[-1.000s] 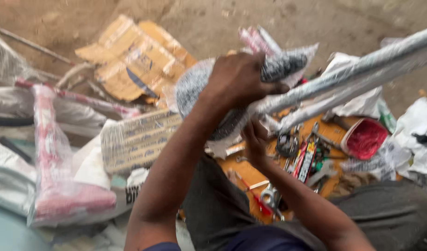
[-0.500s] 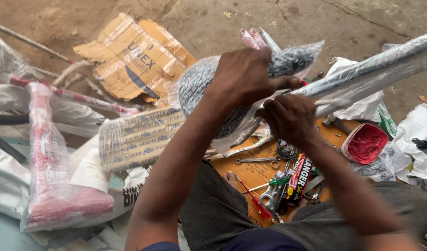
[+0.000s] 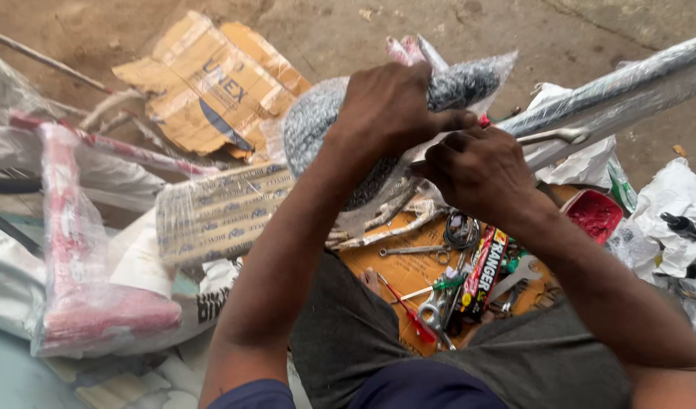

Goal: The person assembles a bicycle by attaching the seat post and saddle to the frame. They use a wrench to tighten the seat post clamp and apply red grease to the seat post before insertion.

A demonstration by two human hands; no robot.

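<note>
We see a long plastic-wrapped frame tube (image 3: 628,87) slanting in from the upper right. Our left hand (image 3: 386,106) clasps its grey foam-wrapped end (image 3: 310,125); our right hand (image 3: 480,170) pinches the wrap just beside. Below, small tools (image 3: 431,303) lie on an orange board (image 3: 393,269).

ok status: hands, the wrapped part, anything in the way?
Left hand gripping plastic-wrapped grey part. Right hand pinching its wrap beside it. Wrapped long tube crosses close behind; loose tools below.
</note>
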